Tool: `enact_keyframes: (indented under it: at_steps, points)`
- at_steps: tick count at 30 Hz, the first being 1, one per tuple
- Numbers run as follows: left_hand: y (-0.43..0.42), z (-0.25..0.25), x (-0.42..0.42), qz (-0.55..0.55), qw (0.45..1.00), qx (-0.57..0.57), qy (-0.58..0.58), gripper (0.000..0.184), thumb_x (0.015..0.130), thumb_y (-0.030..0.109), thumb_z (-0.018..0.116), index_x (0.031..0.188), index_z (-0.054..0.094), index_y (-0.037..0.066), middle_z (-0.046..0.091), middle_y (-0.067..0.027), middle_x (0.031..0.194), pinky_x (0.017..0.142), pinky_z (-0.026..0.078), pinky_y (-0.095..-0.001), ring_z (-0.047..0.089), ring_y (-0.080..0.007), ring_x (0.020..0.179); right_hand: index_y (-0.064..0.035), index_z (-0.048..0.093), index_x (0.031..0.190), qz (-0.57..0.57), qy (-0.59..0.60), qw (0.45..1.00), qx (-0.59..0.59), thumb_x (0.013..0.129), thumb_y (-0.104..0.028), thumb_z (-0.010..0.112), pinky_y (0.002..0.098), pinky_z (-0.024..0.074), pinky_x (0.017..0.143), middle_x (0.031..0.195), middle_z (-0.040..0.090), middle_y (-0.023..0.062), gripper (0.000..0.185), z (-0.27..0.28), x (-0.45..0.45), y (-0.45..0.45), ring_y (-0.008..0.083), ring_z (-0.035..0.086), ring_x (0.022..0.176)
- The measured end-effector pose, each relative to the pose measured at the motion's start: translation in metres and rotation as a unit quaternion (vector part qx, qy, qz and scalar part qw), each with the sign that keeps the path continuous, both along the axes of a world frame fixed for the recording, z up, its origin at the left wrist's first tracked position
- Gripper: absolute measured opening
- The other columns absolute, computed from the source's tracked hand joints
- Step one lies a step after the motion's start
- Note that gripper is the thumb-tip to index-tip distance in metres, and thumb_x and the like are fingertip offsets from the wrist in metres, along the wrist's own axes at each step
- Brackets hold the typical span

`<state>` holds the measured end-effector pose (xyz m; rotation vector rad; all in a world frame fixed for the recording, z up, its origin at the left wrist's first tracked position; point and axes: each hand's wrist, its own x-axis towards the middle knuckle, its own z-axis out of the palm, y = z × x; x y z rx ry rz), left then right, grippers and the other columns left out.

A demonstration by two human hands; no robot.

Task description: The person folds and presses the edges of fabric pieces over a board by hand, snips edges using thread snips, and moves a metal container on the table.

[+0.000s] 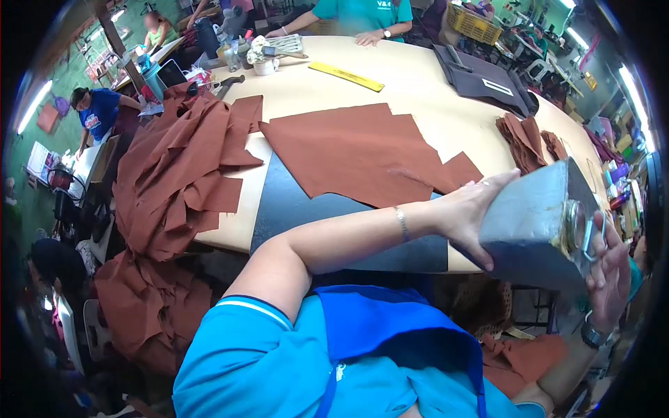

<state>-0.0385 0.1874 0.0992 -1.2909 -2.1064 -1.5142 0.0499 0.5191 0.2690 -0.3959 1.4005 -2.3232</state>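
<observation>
A grey rectangular metal can (pixel 524 217) with a round screw neck is tilted on its side above the table's right edge. My left hand (pixel 468 217) presses against the can's near end, thumb below and fingers along its upper side. At the neck end, my right hand (pixel 609 275) has its fingers curled around the can's wire handle (pixel 592 240). A flat brown cloth piece (pixel 352 150) lies left of the can, partly over a dark board (pixel 300 216). A smaller brown scrap (pixel 461 171) sits beside my left hand.
Brown cloth is heaped (pixel 174 167) at the left. Folded brown pieces (pixel 523 139) and a dark folded cloth (pixel 481 76) lie at the right. A yellow ruler (pixel 346 76) and white pot (pixel 265 64) are toward the back, where a co-worker's hand (pixel 369 37) rests.
</observation>
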Motion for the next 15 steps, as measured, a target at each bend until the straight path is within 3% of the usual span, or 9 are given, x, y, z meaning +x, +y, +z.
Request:
enact_keyframes:
  at_steps: [1,4,7,9,12,15]
  points:
    - [-0.004,-0.003,0.0,-0.019,0.999,0.036,-0.008,0.148,0.047,0.06,0.092,0.154,0.011,-0.002,0.035,-0.0301,0.147,0.113,0.031,-0.0479,0.039,-0.0437,0.135,0.0038,0.005,0.153,-0.003,0.006,1.0,0.015,0.108,-0.03,0.039,0.0413,0.0588,0.062,0.116,0.051,0.02,0.066,0.002,-0.006,-0.011,0.0258,0.064,0.068]
    - [-0.01,-0.016,0.01,-0.018,0.991,0.128,-0.034,0.141,0.051,0.053,0.092,0.152,0.013,-0.005,0.036,-0.0269,0.144,0.113,0.031,-0.0457,0.041,-0.0396,0.132,0.0094,0.009,0.151,0.022,0.025,0.997,0.069,0.106,-0.026,0.044,0.0348,0.0607,0.055,0.109,0.054,0.0182,0.067,0.009,-0.024,-0.04,0.0223,0.065,0.057]
    - [-0.013,-0.021,0.024,0.004,0.978,0.202,-0.047,0.136,0.052,0.049,0.092,0.151,0.015,-0.006,0.037,-0.0245,0.142,0.113,0.03,-0.0436,0.04,-0.0364,0.133,0.0127,0.022,0.146,0.076,0.098,0.968,0.219,0.098,-0.047,0.055,0.0242,0.0587,0.047,0.105,0.059,0.016,0.083,0.024,-0.046,-0.061,0.0116,0.06,0.046]
    - [-0.017,-0.016,0.027,0.004,0.972,0.227,-0.055,0.135,0.053,0.045,0.093,0.15,0.015,-0.006,0.037,-0.0232,0.142,0.114,0.029,-0.0425,0.038,-0.0345,0.134,0.0119,0.024,0.145,0.098,0.137,0.939,0.299,0.096,-0.049,0.057,0.0237,0.056,0.048,0.108,0.06,0.0164,0.085,0.053,-0.049,-0.065,0.0117,0.059,0.049]
    - [-0.035,0.005,0.039,-0.02,0.965,0.235,-0.113,0.133,0.055,0.04,0.094,0.151,0.014,-0.005,0.036,-0.0217,0.144,0.115,0.027,-0.0417,0.036,-0.0321,0.136,0.0099,0.029,0.143,-0.049,0.207,0.949,0.232,0.091,-0.05,0.063,0.0275,0.0539,0.059,0.112,0.06,0.0154,0.087,0.056,-0.047,-0.039,0.0152,0.059,0.065]
    - [-0.053,0.014,0.045,-0.027,0.949,0.246,-0.196,0.132,0.057,0.036,0.094,0.152,0.011,-0.005,0.034,-0.0209,0.146,0.116,0.026,-0.0415,0.033,-0.0307,0.138,0.0079,0.034,0.142,-0.282,0.243,0.909,0.186,0.085,-0.052,0.068,0.0314,0.0517,0.071,0.116,0.06,0.0144,0.089,0.0,-0.058,-0.009,0.0187,0.059,0.08]
